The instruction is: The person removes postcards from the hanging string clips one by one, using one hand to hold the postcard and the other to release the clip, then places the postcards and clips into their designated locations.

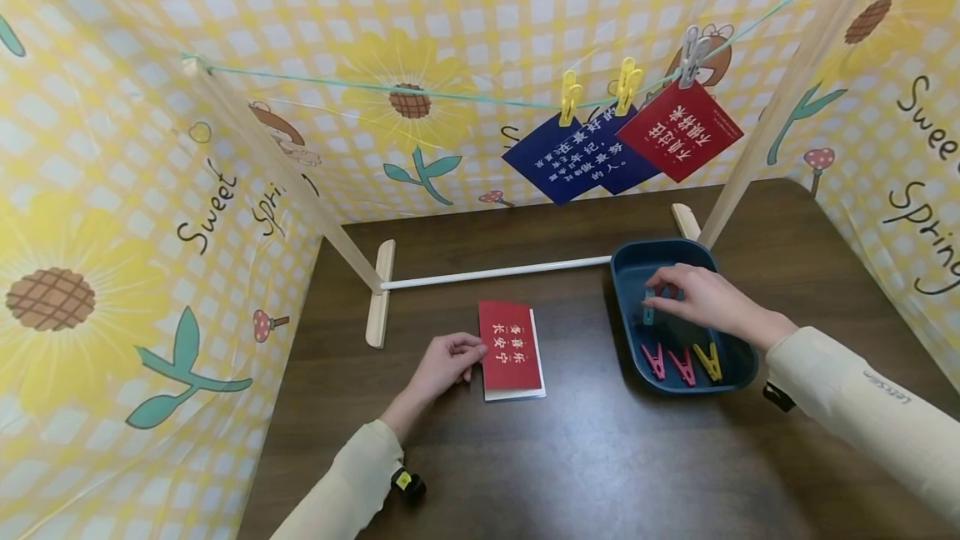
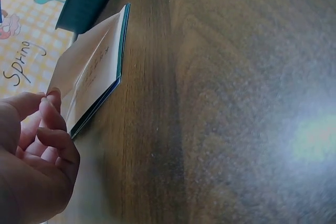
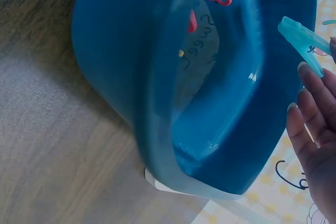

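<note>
My left hand (image 1: 447,359) pinches the left edge of a red card (image 1: 512,348) with gold writing, between thumb and forefinger. The card overlaps a white-edged card (image 1: 537,394) lying beneath it. From the left wrist, the card's pale underside (image 2: 86,69) shows, tilted up over a dark-edged card (image 2: 124,45). Over the blue tray (image 1: 622,307), my right hand (image 1: 697,298) grips a teal clothespin (image 3: 304,43) between thumb and fingers, its nose pointing away from the hand. Two pink clothespins (image 1: 682,367) and a yellow one (image 1: 707,362) lie in the tray's near end.
Behind the tray stands a wooden frame (image 1: 787,98) with a green string (image 1: 465,97) across its top. Two blue cards (image 1: 555,161) hang there from yellow clothespins (image 1: 570,98), and a red card (image 1: 681,132) from a grey one (image 1: 690,57). A white rod (image 1: 495,272) joins the frame's feet.
</note>
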Tool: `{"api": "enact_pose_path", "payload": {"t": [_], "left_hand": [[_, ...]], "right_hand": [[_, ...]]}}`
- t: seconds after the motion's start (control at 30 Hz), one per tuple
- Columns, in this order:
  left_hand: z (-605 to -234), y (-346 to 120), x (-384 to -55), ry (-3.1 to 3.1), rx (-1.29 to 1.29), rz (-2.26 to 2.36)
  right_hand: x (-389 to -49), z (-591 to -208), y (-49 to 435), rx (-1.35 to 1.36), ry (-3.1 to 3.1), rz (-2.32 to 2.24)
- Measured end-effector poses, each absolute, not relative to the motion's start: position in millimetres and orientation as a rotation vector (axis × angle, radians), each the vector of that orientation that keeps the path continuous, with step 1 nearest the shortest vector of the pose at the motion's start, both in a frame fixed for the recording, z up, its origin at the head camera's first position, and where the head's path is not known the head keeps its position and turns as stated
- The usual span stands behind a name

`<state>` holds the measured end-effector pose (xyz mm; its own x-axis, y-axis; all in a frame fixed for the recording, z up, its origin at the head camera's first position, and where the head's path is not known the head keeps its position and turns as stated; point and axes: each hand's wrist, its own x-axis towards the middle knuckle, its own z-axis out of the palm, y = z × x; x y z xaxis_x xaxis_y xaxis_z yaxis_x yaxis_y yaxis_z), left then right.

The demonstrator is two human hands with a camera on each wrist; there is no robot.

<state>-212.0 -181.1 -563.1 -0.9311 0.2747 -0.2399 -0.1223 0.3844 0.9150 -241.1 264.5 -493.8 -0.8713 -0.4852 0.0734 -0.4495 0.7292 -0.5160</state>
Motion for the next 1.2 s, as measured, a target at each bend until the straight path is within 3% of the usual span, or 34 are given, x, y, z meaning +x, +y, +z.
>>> {"api": "enact_pose_path", "payload": {"t": [1.2], "left_hand": [[-568,-181,-211,2.431,0.144,1.359]], "right_hand": [[-247,-507,251,-0.664,2.680,-0.769]]}}
